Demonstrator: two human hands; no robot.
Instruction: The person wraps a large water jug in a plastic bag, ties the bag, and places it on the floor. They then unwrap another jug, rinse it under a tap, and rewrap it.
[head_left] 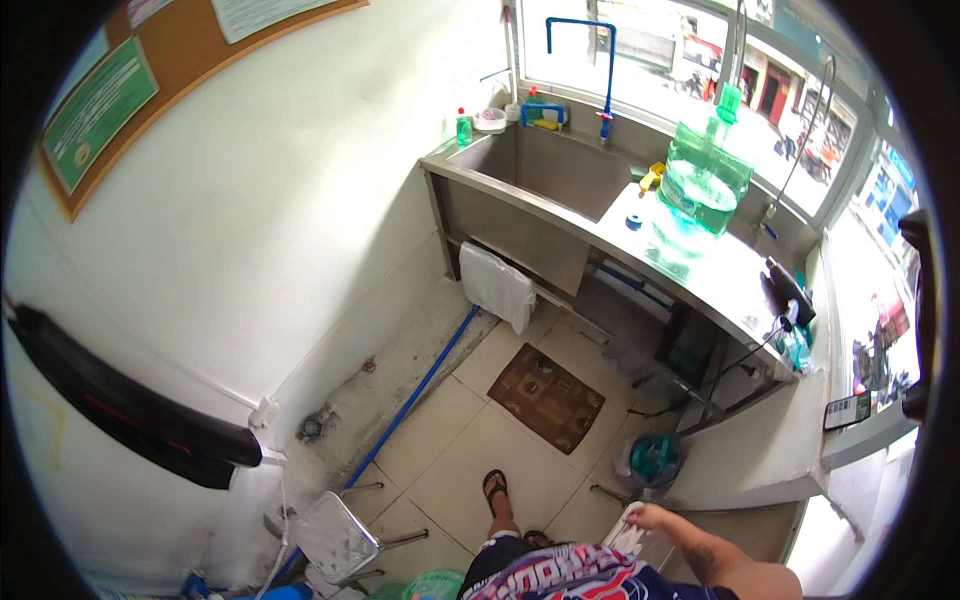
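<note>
Stool [617, 524]: right hand [650, 517] at its corner, finger grip unclear; dragging could topple the nearby bin [655, 462]; left hand unseen.

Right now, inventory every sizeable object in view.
Noticeboard: one, brown, upper left
Panel: one, black, far left
Sink: one, grey, upper centre
Bottles: two, green, by sink
Tall tap: one, blue, behind sink
Counter: one, grey, right of sink
Jug: one, green, on counter
Cloth: one, white, below sink
Doormat: one, brown, centre
Long pipe: one, blue, left of doormat
Stool: one, silver, lower left
Container: one, teal, lower right
Right hand: one, bare, touching pale object
Left hand: not in view
</note>
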